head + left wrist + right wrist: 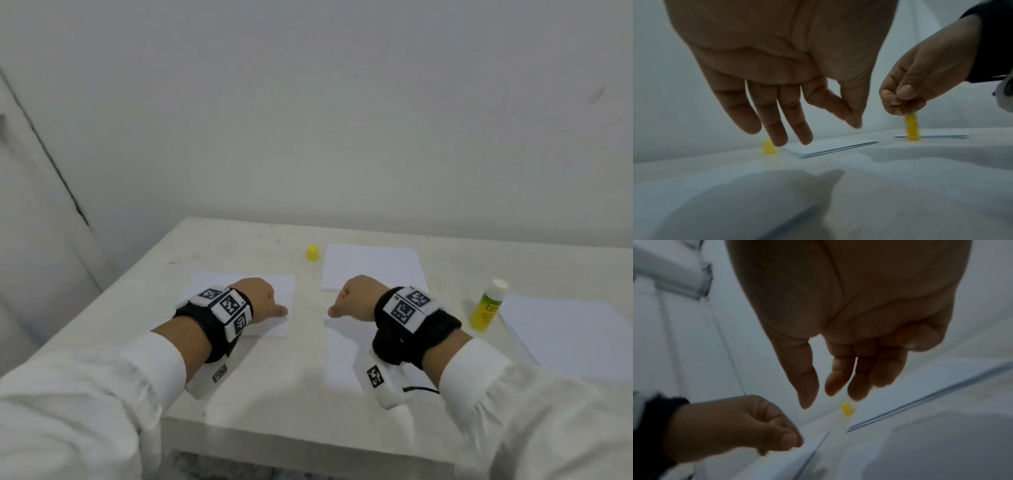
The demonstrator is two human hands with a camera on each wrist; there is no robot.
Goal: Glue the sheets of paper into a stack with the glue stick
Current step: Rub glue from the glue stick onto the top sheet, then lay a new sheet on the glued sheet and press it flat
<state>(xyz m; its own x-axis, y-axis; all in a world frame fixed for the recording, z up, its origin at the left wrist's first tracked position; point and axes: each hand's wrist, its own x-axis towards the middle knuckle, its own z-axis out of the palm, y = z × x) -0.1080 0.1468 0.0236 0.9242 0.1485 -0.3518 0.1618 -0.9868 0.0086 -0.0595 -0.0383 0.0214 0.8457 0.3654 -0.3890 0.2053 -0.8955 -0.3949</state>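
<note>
White counter [274, 394] carries the paper: a big stack [565, 335] at the right, a far stack [370, 263] in the middle, a left sheet [284, 284] and a near sheet [342, 356]. My left grip [258, 296] hovers over the left sheet, fingers slack and apart, holding nothing. My right grip [356, 296] hangs above the near sheet, loosely curled and empty. The glue stick [486, 306] stands upright beside the big stack, white tip up, label too blurred to read. Its yellow cap [312, 253] sits left of the far stack.
</note>
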